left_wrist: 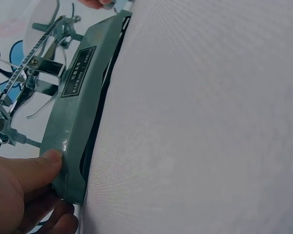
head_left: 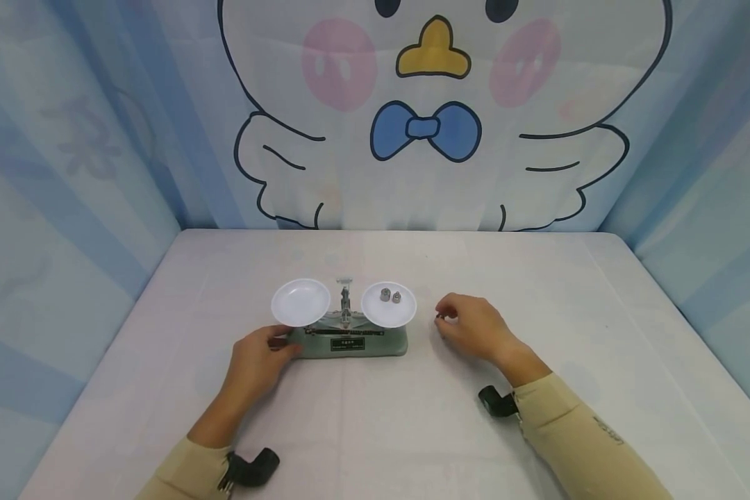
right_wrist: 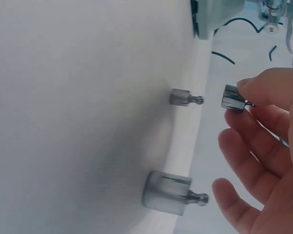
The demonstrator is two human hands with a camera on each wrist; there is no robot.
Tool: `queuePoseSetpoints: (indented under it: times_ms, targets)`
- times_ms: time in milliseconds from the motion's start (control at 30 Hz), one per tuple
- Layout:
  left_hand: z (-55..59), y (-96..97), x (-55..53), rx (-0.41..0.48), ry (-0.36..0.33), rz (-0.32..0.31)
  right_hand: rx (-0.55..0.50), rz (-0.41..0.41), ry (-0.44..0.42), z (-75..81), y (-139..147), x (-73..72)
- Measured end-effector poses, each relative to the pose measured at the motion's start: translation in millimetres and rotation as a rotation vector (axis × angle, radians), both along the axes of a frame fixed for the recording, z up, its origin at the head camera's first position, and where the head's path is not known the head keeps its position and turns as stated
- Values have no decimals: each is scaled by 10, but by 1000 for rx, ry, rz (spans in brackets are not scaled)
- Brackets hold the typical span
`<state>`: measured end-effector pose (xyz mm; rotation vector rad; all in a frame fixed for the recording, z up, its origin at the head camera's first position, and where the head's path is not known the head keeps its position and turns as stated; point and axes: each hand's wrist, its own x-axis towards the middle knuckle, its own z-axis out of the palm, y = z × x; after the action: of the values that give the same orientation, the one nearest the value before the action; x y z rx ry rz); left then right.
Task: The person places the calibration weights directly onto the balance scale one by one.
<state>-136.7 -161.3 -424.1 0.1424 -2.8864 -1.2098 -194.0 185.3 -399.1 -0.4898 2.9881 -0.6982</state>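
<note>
A green balance scale [head_left: 350,345] with two white pans stands on the table. My left hand [head_left: 256,357] grips the left end of its base, the thumb [left_wrist: 51,158] on the front and the other fingers behind. Two small metal weights [head_left: 390,295] sit on the right pan [head_left: 389,318]; the left pan [head_left: 301,303] bears nothing. Right of the scale, my right hand [right_wrist: 268,131] pinches a shiny metal weight [right_wrist: 233,98] between thumb and forefinger, above the table. Below it, a small weight [right_wrist: 179,97] and a larger one [right_wrist: 167,192] stand on the table, hidden by the hand in the head view.
A white cloth covers the table [head_left: 375,430]. Behind it hangs a curtain [head_left: 431,187] with a cartoon figure, and blue and white curtains flank both sides. A black wrist camera [head_left: 253,469] is strapped at the left sleeve, another [head_left: 496,403] at the right.
</note>
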Motion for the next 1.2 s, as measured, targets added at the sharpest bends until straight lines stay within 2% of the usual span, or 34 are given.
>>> queuePoseSetpoints:
  times_ms: [300, 667, 1000, 1200]
  targets:
    - [-11, -6, 2, -1, 10, -5, -61, 34, 156, 183, -33, 56]
    - [-2, -2, 11, 6, 14, -6, -143, 129, 317, 344, -176, 129]
    - [-4, -4, 12, 6, 15, -3, -213, 201, 392, 360, -364, 152]
    - [-8, -2, 12, 6, 11, -2, -229, 224, 395, 325, -464, 149]
